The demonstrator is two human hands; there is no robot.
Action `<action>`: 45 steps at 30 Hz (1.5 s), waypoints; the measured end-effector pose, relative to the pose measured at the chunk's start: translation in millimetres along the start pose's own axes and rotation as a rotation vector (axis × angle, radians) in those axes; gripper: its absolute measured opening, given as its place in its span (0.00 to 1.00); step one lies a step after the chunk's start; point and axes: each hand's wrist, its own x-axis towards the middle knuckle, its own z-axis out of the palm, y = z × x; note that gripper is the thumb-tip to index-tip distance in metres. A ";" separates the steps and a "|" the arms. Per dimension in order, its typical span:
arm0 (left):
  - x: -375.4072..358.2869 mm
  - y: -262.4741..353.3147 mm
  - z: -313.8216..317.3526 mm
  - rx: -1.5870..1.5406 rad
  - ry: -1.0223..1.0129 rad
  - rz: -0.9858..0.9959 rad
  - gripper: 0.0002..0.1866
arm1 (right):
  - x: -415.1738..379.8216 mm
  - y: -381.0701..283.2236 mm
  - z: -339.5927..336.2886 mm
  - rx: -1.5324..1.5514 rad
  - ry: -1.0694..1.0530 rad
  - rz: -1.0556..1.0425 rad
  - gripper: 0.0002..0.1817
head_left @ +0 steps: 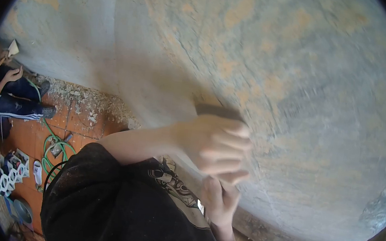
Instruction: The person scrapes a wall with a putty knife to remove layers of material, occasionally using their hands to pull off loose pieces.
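My left hand (214, 144) is closed, its fingers wrapped round a tool pressed to the wall (325, 111). Only the dark, straight edge of this scraper (219, 112) shows above the knuckles; its handle is hidden in my grip, and motion blurs it. Just below, my right hand (220, 201) is also closed and touches the left one, apparently round the handle's lower end. The wall is grey, with patchy tan spots and rough marks around the scraper.
At the far left another person's hand (14, 74) is near a putty knife (13, 48). A green hose (48, 152) lies coiled on the orange tiled floor (77, 120). Flaked debris (87, 97) lines the wall's foot. A white lattice rack (8, 181) with shoes stands lower left.
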 end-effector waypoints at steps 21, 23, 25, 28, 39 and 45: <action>11.0 4.7 11.7 -0.085 0.010 0.033 0.21 | -8.9 -13.8 -20.6 0.115 0.005 -0.031 0.16; 10.6 5.6 11.9 -0.118 0.051 0.018 0.22 | -18.4 -18.4 -24.3 0.165 0.086 0.080 0.16; 11.1 3.1 8.5 -0.160 -0.012 0.035 0.21 | -8.7 -19.7 -18.4 0.095 0.076 0.045 0.15; 5.2 -5.6 -8.2 -0.131 -0.033 -0.020 0.20 | 0.7 -11.7 -3.2 0.157 0.042 0.069 0.12; 0.8 -21.9 -12.9 -0.133 0.037 0.066 0.23 | 23.1 -11.7 5.7 0.183 -0.063 0.078 0.14; 4.3 -8.5 -4.2 -0.207 0.051 0.005 0.23 | -2.4 -33.1 -5.5 0.059 0.008 0.081 0.11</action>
